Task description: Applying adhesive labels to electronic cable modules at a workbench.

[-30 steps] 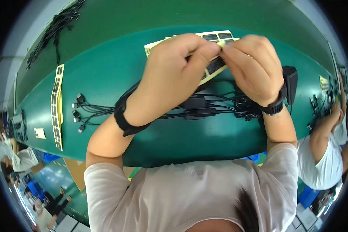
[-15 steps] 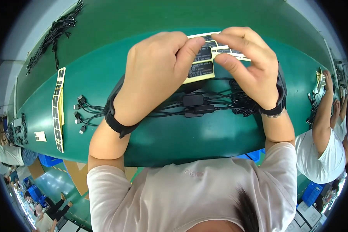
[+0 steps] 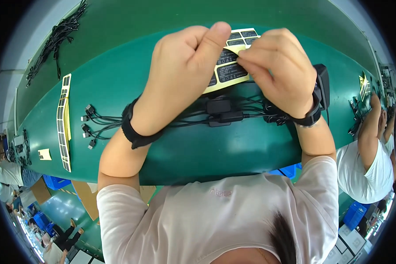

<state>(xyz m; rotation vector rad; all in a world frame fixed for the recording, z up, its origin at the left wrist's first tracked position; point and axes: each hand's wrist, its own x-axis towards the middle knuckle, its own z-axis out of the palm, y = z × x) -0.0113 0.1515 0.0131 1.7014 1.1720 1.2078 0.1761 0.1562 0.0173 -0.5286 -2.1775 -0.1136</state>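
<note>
I am holding my left hand (image 3: 180,66) at the left side of a yellow-backed label sheet (image 3: 228,85), its thumb pointing upward; the palm is hiding my other left fingers, so I cannot tell whether they are pinching the sheet; my right hand (image 3: 280,72) is pinching the right edge of a black label (image 3: 227,58) between thumb and forefinger; that label is lying just left of those fingertips, a second label (image 3: 232,73) sitting directly below it on the backing; nearer my body, black cables with inline boxes (image 3: 231,116) are stretching across the green tabletop (image 3: 224,154); a long label strip (image 3: 62,127) is resting well to the left.
</note>
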